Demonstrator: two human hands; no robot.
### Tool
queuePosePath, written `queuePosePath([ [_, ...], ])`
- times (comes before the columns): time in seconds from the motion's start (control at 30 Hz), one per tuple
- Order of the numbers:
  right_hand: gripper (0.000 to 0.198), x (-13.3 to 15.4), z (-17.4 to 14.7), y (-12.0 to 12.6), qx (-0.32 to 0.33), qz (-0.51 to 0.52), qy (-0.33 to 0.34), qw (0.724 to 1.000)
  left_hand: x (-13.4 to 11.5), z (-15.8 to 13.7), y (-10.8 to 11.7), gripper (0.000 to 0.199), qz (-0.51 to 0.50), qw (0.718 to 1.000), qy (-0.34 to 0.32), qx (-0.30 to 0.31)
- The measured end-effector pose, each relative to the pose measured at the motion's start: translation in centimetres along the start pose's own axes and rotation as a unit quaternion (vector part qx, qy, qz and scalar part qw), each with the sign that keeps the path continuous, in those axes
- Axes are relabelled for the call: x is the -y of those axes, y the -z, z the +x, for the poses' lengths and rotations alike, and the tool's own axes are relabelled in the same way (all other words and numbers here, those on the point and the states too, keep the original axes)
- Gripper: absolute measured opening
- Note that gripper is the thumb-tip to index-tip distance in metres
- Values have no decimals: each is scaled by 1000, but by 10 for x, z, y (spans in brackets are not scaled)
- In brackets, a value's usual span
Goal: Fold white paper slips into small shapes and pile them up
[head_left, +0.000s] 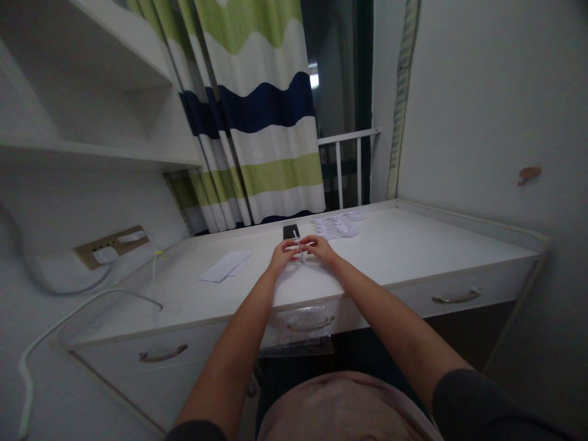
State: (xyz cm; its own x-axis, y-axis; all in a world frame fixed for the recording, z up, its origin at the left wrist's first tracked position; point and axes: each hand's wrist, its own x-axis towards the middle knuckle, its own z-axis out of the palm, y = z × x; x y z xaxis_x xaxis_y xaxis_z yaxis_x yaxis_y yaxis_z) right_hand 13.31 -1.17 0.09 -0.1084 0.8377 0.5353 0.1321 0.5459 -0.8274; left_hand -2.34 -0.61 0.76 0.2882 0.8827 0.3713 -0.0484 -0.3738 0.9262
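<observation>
Just above the desk, my left hand (282, 255) and my right hand (320, 249) meet, fingers pinched around a thin, narrow piece of white paper (296, 234). One end of it sticks up above the fingertips, and a pale part shows below them. How it is folded is too small to make out. Behind my hands lies a dark flat object (291, 231), perhaps a phone. To the left rest flat white paper sheets (226, 266), overlapping one another. Several small crumpled or folded white paper pieces (340, 225) are grouped at the back, right of my hands.
The white desk (413, 245) has a raised back edge and drawers with metal handles (457, 297). A white cable (98, 296) curves over its left end near a wall socket (111, 246). A shelf (101, 153) juts out at upper left. A striped curtain (275, 141) hangs behind.
</observation>
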Motion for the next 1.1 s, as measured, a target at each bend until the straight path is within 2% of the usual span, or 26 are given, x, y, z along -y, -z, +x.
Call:
queuePosePath([
  [0.57,29,1,-2,0,2,32,-16,999,4,3,2,31,24,999,-24,19],
  [1.1,28,4,-2,-1,-8,32,-33,999,-1,-2,0,36,15,1000,-12,-5],
])
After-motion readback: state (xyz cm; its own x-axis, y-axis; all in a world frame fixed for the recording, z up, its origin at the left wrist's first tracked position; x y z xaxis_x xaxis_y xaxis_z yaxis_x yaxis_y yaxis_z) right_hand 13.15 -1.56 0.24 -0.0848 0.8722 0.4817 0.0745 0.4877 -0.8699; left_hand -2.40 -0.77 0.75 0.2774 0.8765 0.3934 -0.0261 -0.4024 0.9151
